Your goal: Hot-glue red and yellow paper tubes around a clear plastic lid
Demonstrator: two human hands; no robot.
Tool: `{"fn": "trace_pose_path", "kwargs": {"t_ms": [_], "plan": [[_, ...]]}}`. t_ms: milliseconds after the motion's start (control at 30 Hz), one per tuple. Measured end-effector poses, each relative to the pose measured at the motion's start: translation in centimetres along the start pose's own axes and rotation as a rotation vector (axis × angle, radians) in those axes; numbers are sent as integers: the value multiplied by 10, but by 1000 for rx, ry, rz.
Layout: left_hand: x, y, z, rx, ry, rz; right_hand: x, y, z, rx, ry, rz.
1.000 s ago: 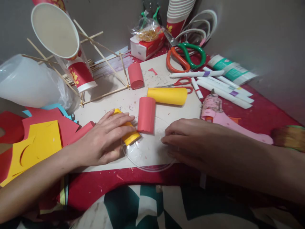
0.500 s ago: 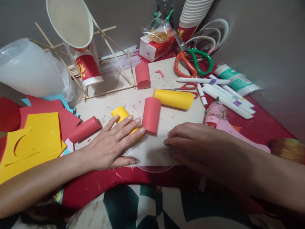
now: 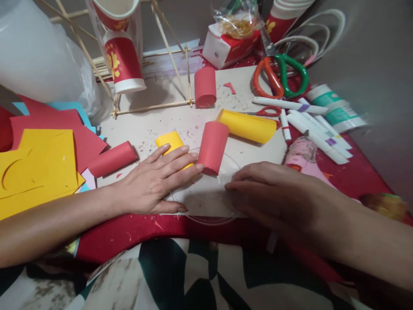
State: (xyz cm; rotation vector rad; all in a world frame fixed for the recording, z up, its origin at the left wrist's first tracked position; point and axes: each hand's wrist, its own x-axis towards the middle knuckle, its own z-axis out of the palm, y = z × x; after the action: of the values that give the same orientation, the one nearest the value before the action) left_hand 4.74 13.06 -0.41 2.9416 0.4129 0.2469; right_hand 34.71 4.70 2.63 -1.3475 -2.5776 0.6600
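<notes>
Sheets of flat yellow card: these lie at your far left.
Red paper tube on its side: past your left arm.
Left hand: your fingers are spread out flat over a small yellow paper tube.
Middle red paper tube: just by your left fingertips, its near end over a clear round plastic disc.
Right hand: fingers bent, at the disc's side; you can't tell if they grip it.

Yellow tube partly covered by left hand. Right hand: fingertips shadowed, unclear. Upper paper cup cut off, top edge.
</notes>
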Motion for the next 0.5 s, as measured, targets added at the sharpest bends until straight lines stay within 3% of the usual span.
{"fn": "trace_pose_path", "kwargs": {"t_ms": [200, 367, 433, 500], "plan": [[-4, -1, 3, -26, 44, 0, -1, 10, 4, 100, 127, -133], [-7, 2, -8, -202, 401, -26, 0, 10, 3, 83, 145, -126], [-6, 9, -19, -334, 561, -133, 1, 11, 5, 45, 179, -122], [-4, 17, -29, -537, 633, -352, 1, 13, 8, -8, 237, -108]]}}
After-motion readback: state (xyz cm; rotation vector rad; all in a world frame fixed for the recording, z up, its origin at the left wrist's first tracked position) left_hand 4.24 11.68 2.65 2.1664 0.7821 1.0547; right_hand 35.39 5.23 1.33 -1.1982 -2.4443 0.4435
